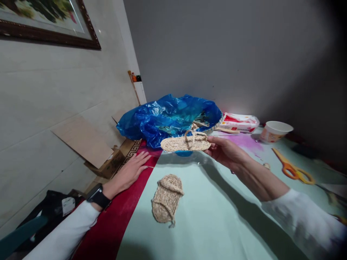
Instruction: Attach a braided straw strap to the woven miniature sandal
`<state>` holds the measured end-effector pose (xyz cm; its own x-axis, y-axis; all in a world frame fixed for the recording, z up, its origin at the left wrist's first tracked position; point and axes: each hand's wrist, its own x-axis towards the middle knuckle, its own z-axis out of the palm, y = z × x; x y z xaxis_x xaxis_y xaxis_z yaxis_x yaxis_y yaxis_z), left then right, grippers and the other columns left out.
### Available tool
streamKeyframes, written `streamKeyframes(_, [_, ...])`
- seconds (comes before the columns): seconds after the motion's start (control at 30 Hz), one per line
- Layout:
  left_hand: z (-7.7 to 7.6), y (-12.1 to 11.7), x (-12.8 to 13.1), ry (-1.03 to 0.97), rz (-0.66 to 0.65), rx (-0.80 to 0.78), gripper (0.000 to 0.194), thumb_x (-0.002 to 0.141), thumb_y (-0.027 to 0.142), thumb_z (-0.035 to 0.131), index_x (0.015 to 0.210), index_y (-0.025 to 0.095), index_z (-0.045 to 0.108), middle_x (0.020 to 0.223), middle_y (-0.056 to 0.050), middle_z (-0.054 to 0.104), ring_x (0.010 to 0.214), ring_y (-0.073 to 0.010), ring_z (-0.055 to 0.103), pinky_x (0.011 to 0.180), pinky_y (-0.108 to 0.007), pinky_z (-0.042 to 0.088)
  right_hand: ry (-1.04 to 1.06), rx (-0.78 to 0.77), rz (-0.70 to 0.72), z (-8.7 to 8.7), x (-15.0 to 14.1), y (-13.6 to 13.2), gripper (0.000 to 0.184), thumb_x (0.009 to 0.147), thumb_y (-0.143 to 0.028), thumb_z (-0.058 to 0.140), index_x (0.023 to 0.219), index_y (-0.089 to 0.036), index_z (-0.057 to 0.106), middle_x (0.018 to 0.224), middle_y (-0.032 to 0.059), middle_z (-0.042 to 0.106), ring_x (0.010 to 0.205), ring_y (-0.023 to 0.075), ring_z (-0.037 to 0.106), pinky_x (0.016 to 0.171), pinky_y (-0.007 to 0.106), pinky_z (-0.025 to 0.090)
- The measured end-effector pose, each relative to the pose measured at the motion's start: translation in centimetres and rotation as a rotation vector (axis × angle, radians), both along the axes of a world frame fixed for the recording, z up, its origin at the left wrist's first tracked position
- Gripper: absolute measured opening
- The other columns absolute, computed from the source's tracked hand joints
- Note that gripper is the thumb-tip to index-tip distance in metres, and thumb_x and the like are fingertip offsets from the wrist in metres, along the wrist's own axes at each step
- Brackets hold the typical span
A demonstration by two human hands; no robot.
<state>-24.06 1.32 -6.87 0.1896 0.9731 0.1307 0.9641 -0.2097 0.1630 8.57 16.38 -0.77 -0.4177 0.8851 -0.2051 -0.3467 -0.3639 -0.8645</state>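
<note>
My right hand (223, 151) holds a small woven straw sandal (185, 142) by its end, lifted above the pale green table (217, 216) in front of a blue plastic bag (168, 117). A second straw sandal (166, 197) lies flat on the table nearer to me. My left hand (129, 172), with a black watch (98, 196) on its wrist, rests flat with fingers stretched on the red strip (119, 216) along the table's left edge, holding nothing.
Orange scissors (294, 169) lie at the right. A white cup (274, 131) and a red-and-white packet (238, 122) stand behind, near the grey wall. Cardboard boxes (108, 159) and a dark bag (54, 209) sit below the table's left side.
</note>
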Motion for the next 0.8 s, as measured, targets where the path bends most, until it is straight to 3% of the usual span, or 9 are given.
streamKeyframes(0.1, [-0.7,-0.5,-1.9,-0.016,0.075,0.047,0.055,0.103,0.041,0.026,0.144,0.011,0.047,0.153,-0.015,0.044,0.144,-0.0222,0.035,0.12,-0.046,0.026,-0.014,-0.03,0.026,-0.2,-0.2,0.0,0.012,0.084,-0.005,0.058,0.088,-0.012,0.067,0.069,0.0053,0.071,0.057,0.0129,0.065,0.054,0.019,0.059])
streamKeyframes(0.2, [-0.6,-1.2,-2.3,-0.033,0.103,0.064,0.054,0.102,0.04,0.028,0.143,0.01,0.048,0.152,-0.015,0.045,0.144,-0.0223,0.036,0.12,-0.044,0.028,-0.023,-0.048,0.045,-0.6,-0.4,-0.1,0.012,0.085,-0.006,0.057,0.086,-0.011,0.068,0.066,0.0044,0.069,0.054,0.0118,0.063,0.053,0.019,0.058])
streamKeyframes(0.4, [1.2,-2.6,-0.1,-0.069,0.028,0.015,0.05,0.103,0.039,0.031,0.15,0.024,0.039,0.161,-0.003,0.03,0.15,-0.0183,0.02,0.123,-0.047,0.014,-0.037,-0.045,0.076,-1.4,-0.4,-0.3,0.015,0.088,-0.008,0.054,0.089,-0.009,0.069,0.074,0.0067,0.07,0.056,0.0108,0.062,0.053,0.017,0.057])
streamKeyframes(0.57, [1.5,-4.1,0.2,-0.142,-0.047,-0.039,0.045,0.097,0.042,0.047,0.141,0.036,0.051,0.152,0.004,0.046,0.145,-0.0205,0.035,0.122,-0.049,0.019,-0.069,0.001,0.125,-1.9,-1.3,-0.5,0.018,0.093,-0.007,0.05,0.089,-0.011,0.067,0.075,0.0027,0.066,0.059,0.0085,0.06,0.056,0.016,0.054])
streamKeyframes(0.63, [1.5,-4.7,-0.3,-0.247,0.038,0.061,0.039,0.093,0.045,0.052,0.126,0.031,0.066,0.142,0.002,0.059,0.137,-0.023,0.047,0.121,-0.046,0.025,-0.094,0.03,0.179,-2.1,-2.6,-0.8,0.014,0.096,-0.012,0.052,0.091,-0.011,0.065,0.077,0.0009,0.065,0.06,0.0085,0.06,0.058,0.019,0.054])
streamKeyframes(0.7, [1.5,-5.4,-0.9,-0.336,0.199,0.213,0.038,0.092,0.048,0.048,0.099,0.023,0.076,0.119,-0.005,0.074,0.121,-0.0258,0.061,0.115,-0.045,0.035,-0.13,0.063,0.244,-2.4,-4.4,-1.2,0.012,0.097,-0.022,0.057,0.097,-0.012,0.064,0.085,0.0011,0.065,0.067,0.0105,0.062,0.062,0.025,0.055])
streamKeyframes(0.8, [1.8,-6.1,-1.4,-0.392,0.457,0.385,0.05,0.097,0.048,0.036,0.071,0.019,0.068,0.088,-0.01,0.075,0.092,-0.0266,0.068,0.094,-0.044,0.049,-0.214,0.121,0.333,-3.0,-7.8,-1.4,0.023,0.096,-0.032,0.06,0.11,-0.014,0.062,0.103,0.0052,0.066,0.083,0.0162,0.065,0.072,0.033,0.057])
